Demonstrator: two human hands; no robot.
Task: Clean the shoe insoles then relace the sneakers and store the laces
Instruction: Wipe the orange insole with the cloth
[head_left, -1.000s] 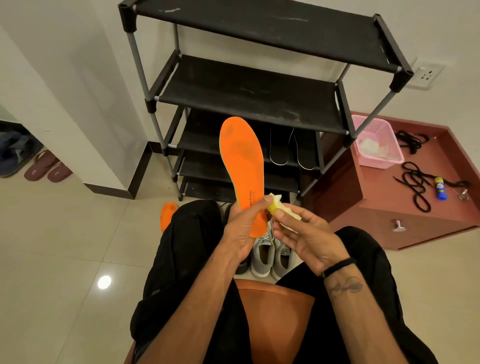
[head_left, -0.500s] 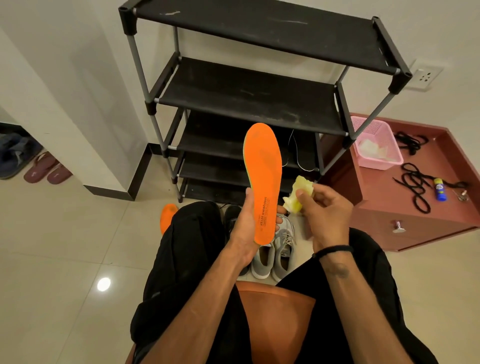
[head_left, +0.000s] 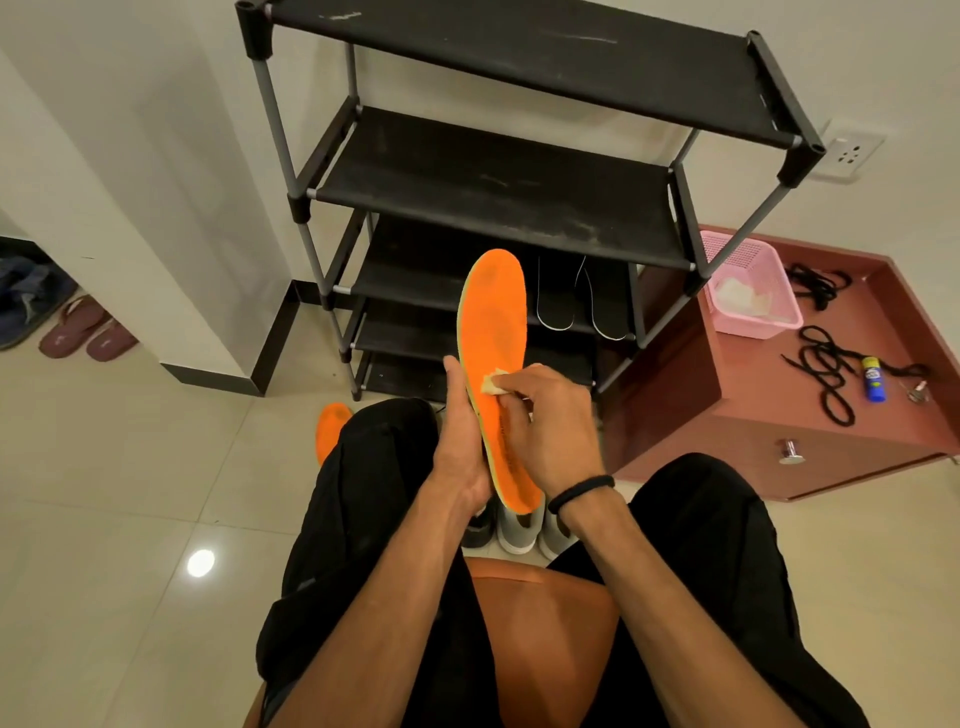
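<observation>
An orange insole (head_left: 493, 322) stands upright in front of me, gripped along its lower edge by my left hand (head_left: 461, 441). My right hand (head_left: 545, 421) presses a small pale yellow wipe (head_left: 491, 383) against the insole's middle. A second orange insole (head_left: 330, 428) lies on the floor beside my left knee. Grey sneakers (head_left: 519, 530) sit on the floor between my legs, mostly hidden by my hands. Black laces (head_left: 826, 374) lie coiled on the red cabinet top.
A black shoe rack (head_left: 498, 197) stands straight ahead, with two dark insoles (head_left: 582, 301) on a lower shelf. On the red cabinet (head_left: 753, 447) at right are a pink basket (head_left: 748, 286) and a small blue tube (head_left: 874, 378). Maroon slippers (head_left: 85, 335) lie far left.
My right hand moved from beside the insole onto its face, pressing the wipe against it. The insole shifted slightly right and tilted.
</observation>
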